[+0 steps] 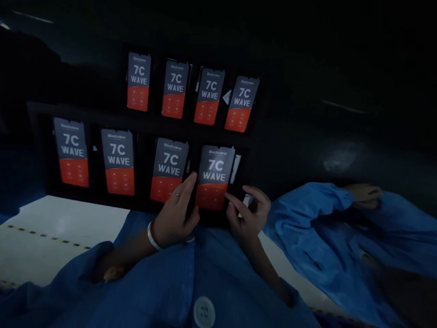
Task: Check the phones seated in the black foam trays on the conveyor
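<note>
**Two hands at the end phone of a lower row, dim workstation**

The left hand (174, 216), ringed and wearing a white bracelet (150, 236), and the right hand (248, 216) lie at 6 o'clock from a Blackview 7C Wave phone (215, 177), the rightmost of the lower row. Both hands are narrow: the left fingers (189, 187) reach its left edge and the right fingers (235, 200) its lower right corner. Whether either hand bears its weight cannot be told. The phone sits slightly tilted. Fingertip contact at opposite edges appears sound for a flat, slick object, as it leaves the printed card (215, 165) on its face uncovered.

Seven similar phones (139, 82) stand with it in two rows on a dark rack (88, 109), at 12 and 10 o'clock. At 9 o'clock, a pale work surface (58, 218) carries a dashed dark tape line (44, 237). At 3 o'clock, a co-worker's hand (363, 196) extends from a blue sleeve (307, 218). The room beyond is too dark to read.
</note>
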Action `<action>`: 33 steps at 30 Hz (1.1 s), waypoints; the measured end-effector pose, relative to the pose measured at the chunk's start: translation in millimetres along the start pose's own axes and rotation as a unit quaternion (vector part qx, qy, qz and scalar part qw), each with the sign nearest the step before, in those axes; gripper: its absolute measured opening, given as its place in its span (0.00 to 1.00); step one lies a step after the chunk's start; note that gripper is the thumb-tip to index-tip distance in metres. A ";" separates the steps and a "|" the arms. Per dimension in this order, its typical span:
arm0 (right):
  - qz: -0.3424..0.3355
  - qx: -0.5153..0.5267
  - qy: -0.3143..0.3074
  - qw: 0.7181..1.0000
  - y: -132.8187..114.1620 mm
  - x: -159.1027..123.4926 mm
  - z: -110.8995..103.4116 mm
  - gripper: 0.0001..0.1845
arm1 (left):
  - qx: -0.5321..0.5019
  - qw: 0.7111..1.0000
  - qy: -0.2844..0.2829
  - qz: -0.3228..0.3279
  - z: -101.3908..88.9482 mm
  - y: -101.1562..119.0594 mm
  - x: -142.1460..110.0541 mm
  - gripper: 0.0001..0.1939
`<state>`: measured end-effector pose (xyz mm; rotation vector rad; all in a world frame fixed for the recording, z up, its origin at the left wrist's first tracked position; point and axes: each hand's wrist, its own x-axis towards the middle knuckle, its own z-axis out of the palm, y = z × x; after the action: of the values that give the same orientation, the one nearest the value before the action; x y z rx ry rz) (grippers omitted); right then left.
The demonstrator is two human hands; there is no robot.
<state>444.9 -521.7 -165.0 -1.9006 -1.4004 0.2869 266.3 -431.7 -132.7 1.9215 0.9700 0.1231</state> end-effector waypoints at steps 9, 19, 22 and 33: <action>-0.035 -0.077 -0.038 0.996 4.6 6.4 2.4 0.09 | -0.008 1.000 -0.001 0.000 -0.4 0.3 -1.1 0.39; -0.044 -0.033 -0.010 0.998 -12.0 11.7 -11.1 0.17 | -0.041 0.999 0.026 0.004 -11.0 0.6 -5.4 0.37; 0.048 0.095 -0.116 0.988 -39.8 12.0 -11.6 0.22 | -0.072 0.990 0.114 -0.029 -25.2 -7.3 -15.9 0.32; 0.408 0.342 -0.378 0.758 -100.1 37.6 38.7 0.45 | -0.103 0.979 0.158 -0.079 -43.6 -32.1 -12.3 0.35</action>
<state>364.1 -459.0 -115.3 -1.6453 -0.5724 1.8836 219.7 -401.6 -130.3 1.6560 1.2636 0.4303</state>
